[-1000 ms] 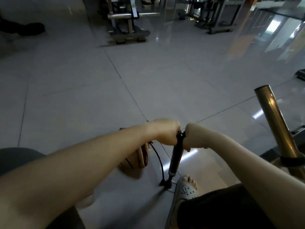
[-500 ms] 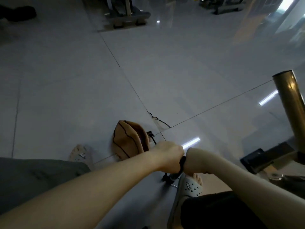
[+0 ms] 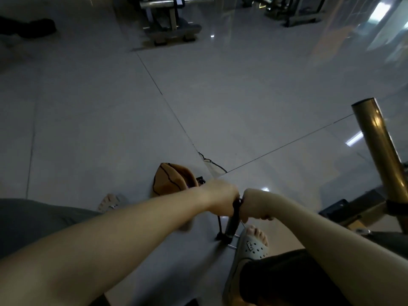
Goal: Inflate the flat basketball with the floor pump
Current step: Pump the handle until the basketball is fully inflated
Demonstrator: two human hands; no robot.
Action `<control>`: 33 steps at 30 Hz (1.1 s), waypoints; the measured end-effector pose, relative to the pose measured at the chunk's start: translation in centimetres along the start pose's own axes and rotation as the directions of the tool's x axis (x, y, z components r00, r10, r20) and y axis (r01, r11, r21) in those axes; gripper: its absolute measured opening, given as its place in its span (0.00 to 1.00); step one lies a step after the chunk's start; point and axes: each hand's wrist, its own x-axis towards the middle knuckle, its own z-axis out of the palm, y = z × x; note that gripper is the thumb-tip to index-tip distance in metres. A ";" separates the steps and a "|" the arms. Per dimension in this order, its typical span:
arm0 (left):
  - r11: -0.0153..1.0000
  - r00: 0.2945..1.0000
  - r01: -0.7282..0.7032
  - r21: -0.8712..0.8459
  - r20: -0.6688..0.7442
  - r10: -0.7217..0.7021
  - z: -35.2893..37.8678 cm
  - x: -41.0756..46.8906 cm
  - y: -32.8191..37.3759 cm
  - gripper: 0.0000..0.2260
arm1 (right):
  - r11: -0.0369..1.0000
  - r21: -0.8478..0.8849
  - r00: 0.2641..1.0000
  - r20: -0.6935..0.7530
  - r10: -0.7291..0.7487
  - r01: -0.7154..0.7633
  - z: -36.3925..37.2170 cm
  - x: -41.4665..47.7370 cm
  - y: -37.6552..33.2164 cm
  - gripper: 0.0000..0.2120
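A black floor pump (image 3: pixel 232 226) stands on the tiled floor just left of my right foot in a grey clog (image 3: pixel 251 248). My left hand (image 3: pixel 223 198) and my right hand (image 3: pixel 254 203) are both shut on the pump's handle, one on each side of the shaft. The handle sits a short way above the barrel. A flat, crumpled orange basketball (image 3: pixel 172 181) lies on the floor just beyond my left forearm. A thin black hose (image 3: pixel 219 224) hangs from under my left hand to the pump's base; where it meets the ball is hidden.
A brass-coloured metal post (image 3: pixel 379 151) of a gym machine rises at the right, with its dark base by my right arm. My left foot (image 3: pixel 110 202) rests left of the ball. Gym equipment (image 3: pixel 170 25) stands far back on the glossy floor. A dark shoe (image 3: pixel 28 27) is at the far left.
Both hands pushed the handle down over the first half second, then lifted it slightly. The view tilted, and the ball came out from behind my left arm.
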 end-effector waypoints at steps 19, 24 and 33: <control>1.000 0.996 -0.016 -0.011 -0.091 0.015 4.3 1.2 0.3 0.06 | 0.991 -0.101 0.990 -0.104 -0.094 0.083 3.9 3.5 1.7 0.14; 1.000 0.994 -0.013 -0.012 -0.112 0.011 4.4 1.7 0.2 0.06 | 0.997 -0.070 0.993 -0.105 -0.044 0.037 4.4 4.8 2.2 0.10; 0.999 0.998 -0.010 -0.047 -0.069 0.007 -2.7 -2.1 0.9 0.05 | 0.992 0.102 0.997 -0.029 -0.076 0.079 -1.5 -2.2 0.7 0.06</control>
